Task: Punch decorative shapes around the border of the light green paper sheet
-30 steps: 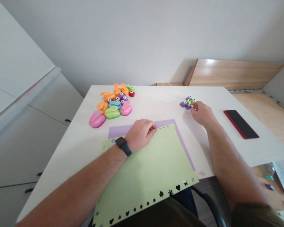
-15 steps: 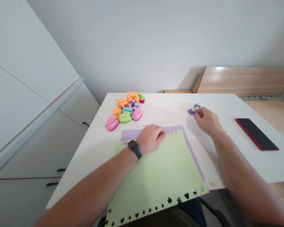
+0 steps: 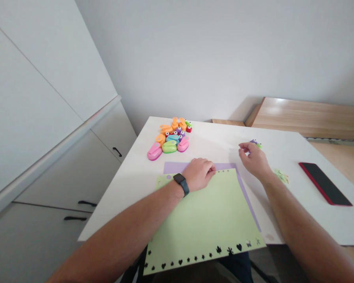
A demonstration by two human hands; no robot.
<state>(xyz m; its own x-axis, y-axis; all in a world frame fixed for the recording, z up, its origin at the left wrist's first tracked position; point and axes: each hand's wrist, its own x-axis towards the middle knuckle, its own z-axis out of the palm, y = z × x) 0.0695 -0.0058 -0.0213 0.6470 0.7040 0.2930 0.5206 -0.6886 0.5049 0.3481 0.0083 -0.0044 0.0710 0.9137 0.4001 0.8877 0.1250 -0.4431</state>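
A pale green sheet of paper [image 3: 206, 212] lies over a purple sheet [image 3: 177, 167], and its near edge hangs past the table edge. Punched shapes, such as hearts, stars and leaves, line its near side; small holes run along the far edge. My left hand [image 3: 198, 175], a dark watch on its wrist, is closed at the green sheet's far edge, thumb against curled fingers. To the right, my right hand [image 3: 253, 160] has thumb and forefinger apart over a few small craft punches [image 3: 255, 142], purple and green. Part of this group is hidden behind the hand.
Orange, pink, green, blue and red craft punches [image 3: 169, 147] crowd the table's far left. Small paper scraps [image 3: 281, 176] lie beside my right forearm. A dark tablet-like slab with red edging [image 3: 324, 182] rests at the right. Cabinets [image 3: 103, 153] stand along the left.
The view has shifted, uncovering paper scraps by my right forearm. My right hand has moved over the small punches, with thumb and forefinger further apart. My left hand stays on the paper.
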